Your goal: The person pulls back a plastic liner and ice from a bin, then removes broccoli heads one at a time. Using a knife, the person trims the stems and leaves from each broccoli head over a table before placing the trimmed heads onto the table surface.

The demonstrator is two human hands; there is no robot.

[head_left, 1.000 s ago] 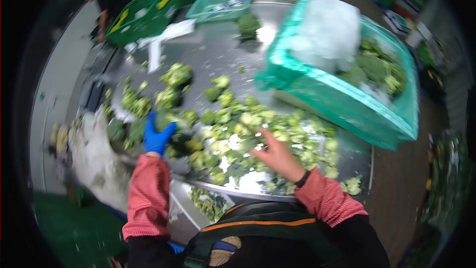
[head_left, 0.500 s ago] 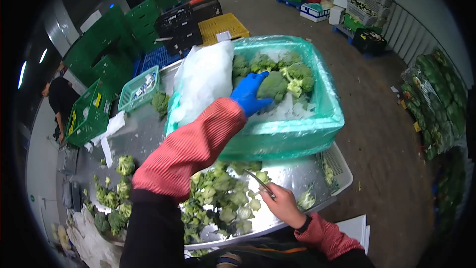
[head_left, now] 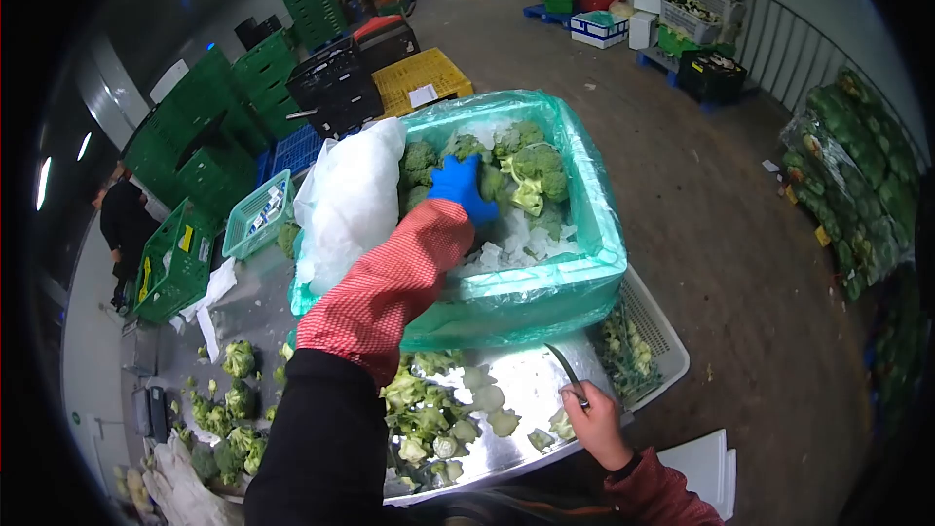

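Blue-gloved on the left hand [head_left: 463, 187], reaching into the green-lined box [head_left: 477, 323], among the broccoli [head_left: 536, 178]. Over the worktop [head_left: 516, 375] and its cut pieces [head_left: 421, 407] one second ago; inside the box by half a second ago, and still there now, dipped between the heads behind loose ice [head_left: 511, 244]. Hidden at the fingertips, so impossible to tell whether closed on a head, merely touching, or open.

Bare on the right hand [head_left: 596, 429], wrapped round a knife [head_left: 565, 370], with blade slanting up towards the box's near wall. Held over the pieces half a second ago; now shifted right of the main pile. Judging by both moves, busy at the box rather than the worktop, with the knife seemingly idle.

With broccoli clustered towards the box's far side, beside a white bag [head_left: 353, 203], and more lying at the worktop's left.
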